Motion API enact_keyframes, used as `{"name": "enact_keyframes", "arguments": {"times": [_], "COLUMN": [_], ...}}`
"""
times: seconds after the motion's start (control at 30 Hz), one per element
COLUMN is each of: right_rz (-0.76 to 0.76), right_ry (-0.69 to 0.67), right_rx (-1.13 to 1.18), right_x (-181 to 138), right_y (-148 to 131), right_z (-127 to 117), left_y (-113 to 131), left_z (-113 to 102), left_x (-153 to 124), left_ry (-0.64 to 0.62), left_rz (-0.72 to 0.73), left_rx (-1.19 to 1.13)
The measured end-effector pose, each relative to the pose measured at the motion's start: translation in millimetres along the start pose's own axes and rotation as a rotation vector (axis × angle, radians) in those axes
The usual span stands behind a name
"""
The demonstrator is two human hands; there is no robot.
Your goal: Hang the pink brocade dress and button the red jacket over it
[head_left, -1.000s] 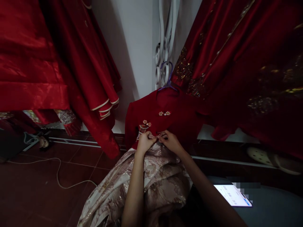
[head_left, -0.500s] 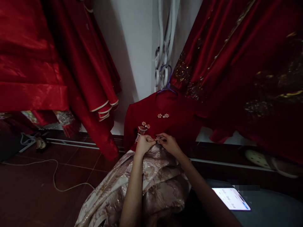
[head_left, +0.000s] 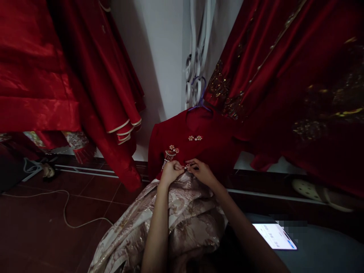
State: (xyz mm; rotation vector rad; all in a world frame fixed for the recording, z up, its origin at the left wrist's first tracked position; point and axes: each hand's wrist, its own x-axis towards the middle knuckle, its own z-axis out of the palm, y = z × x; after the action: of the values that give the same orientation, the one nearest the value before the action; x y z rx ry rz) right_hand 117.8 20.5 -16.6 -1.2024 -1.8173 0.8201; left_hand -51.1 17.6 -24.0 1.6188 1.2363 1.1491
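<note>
A red jacket (head_left: 224, 140) hangs in front of me on a purple hanger (head_left: 203, 96). A flower-shaped beaded clasp (head_left: 195, 138) sits below its neckline. To the left, a beaded brooch with a fringe (head_left: 170, 152) is on its chest. At the jacket's lower front, my left hand (head_left: 171, 172) and my right hand (head_left: 201, 172) pinch either side of a small beaded clasp (head_left: 187, 167), which their fingers partly cover. Just under my hands spreads a shiny floral skirt (head_left: 184, 204), gathered and creased.
Red garments (head_left: 113, 76) hang at left, and gold-trimmed red ones (head_left: 256, 57) at right. A white scrolled metal stand (head_left: 196, 57) rises behind the hanger. A lit phone (head_left: 274, 236) lies on a grey surface at lower right. A pale cable (head_left: 66, 212) crosses the tiled floor.
The view has shifted slightly. My hands stay at the same spot on the jacket, and a little more of the small beaded clasp shows between my fingers.
</note>
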Motion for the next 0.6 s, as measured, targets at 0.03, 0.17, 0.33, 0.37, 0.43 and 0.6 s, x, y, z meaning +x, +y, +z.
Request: {"name": "enact_keyframes", "arguments": {"times": [0.03, 0.17, 0.33, 0.37, 0.43, 0.6], "right_rz": [-0.009, -0.036, -0.045, -0.033, -0.013, -0.024], "right_ry": [0.001, 0.016, -0.003, -0.001, -0.002, -0.009], "right_rx": [-0.029, -0.193, -0.213, -0.198, -0.168, -0.16], "right_x": [0, -1, -3, -3, -3, -2], "right_y": [-1, -7, -15, -16, -18, -17], "right_z": [-2, -12, -31, -35, -39, -36], "left_y": [-1, -1, 3, 4, 5, 10], "left_z": [-2, -9, -8, -7, -5, -4], "left_x": [0, -3, -4, -5, -5, -6], "left_ry": [-0.007, -0.045, -0.031, -0.032, -0.027, 0.018], "left_rz": [0.002, 0.045, 0.096, 0.098, 0.103, 0.116], "left_rx": [0.022, 0.118, 0.168, 0.178, 0.203, 0.256]}}
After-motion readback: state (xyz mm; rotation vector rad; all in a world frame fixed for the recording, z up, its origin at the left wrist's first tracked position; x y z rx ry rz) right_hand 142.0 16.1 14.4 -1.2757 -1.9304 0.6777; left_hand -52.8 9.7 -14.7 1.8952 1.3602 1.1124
